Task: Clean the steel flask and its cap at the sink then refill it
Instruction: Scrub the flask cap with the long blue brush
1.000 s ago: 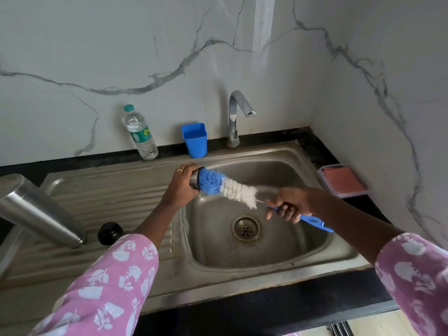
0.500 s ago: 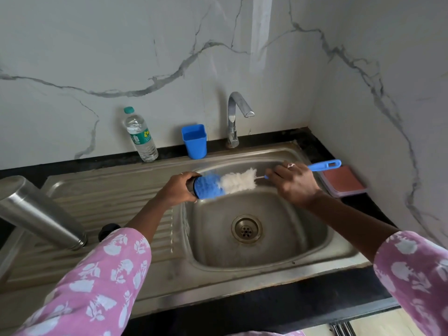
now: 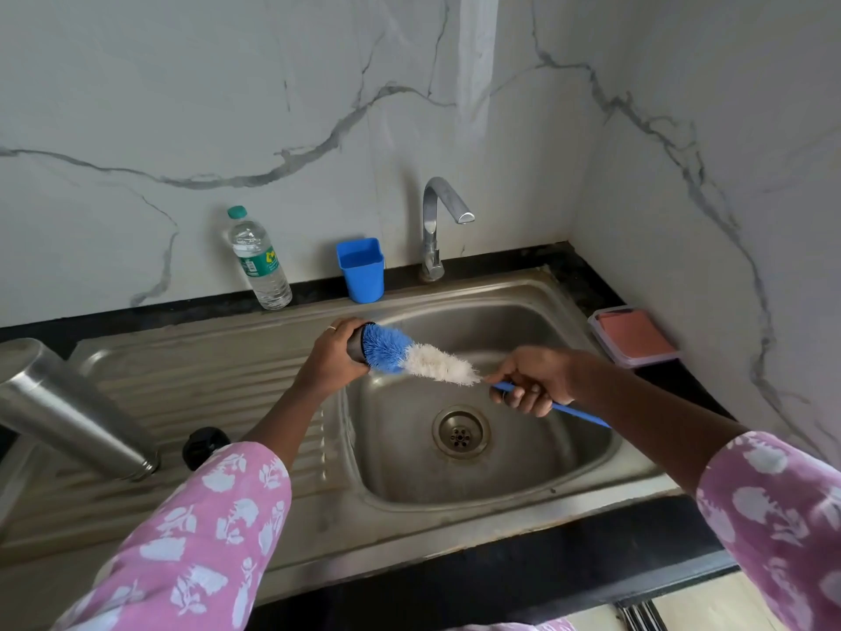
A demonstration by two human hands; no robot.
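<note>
Sink (image 3: pixel 455 535): the basin lies straight ahead of me and looks dry. I see no water leaving the tap (image 3: pixel 434 211).

Steel flask (image 3: pixel 73 416): it lies tilted over the drainboard (image 3: pixel 205 357), well to my left. Its narrow end points down and right toward the basin, and neither hand touches it. A small black round piece (image 3: pixel 205 450) sits just beside that end.

Brush (image 3: pixel 409 357): its long axis runs from upper left to lower right across the basin. The blue bristle tip is at the left, the white bristles in the middle, and the thin blue handle (image 3: pixel 575 409) trails to the right.

Right hand (image 3: pixel 532 384): it is closed around the handle just behind the white bristles, with the fingers curled underneath.

Left hand (image 3: pixel 327 362): it is wrapped around the cap (image 3: pixel 356 350), holding it above the basin's left rear edge.

Finding: the cap's mouth faces right, in line with the brush, and the blue tip sits at or just inside it. How deep it goes I cannot tell.

Judgement: the cap scrub is in progress. The next stroke depends on keeping handle and mouth on one line. The flask itself is not yet taken up, and my left hand is the nearer one to it.
</note>
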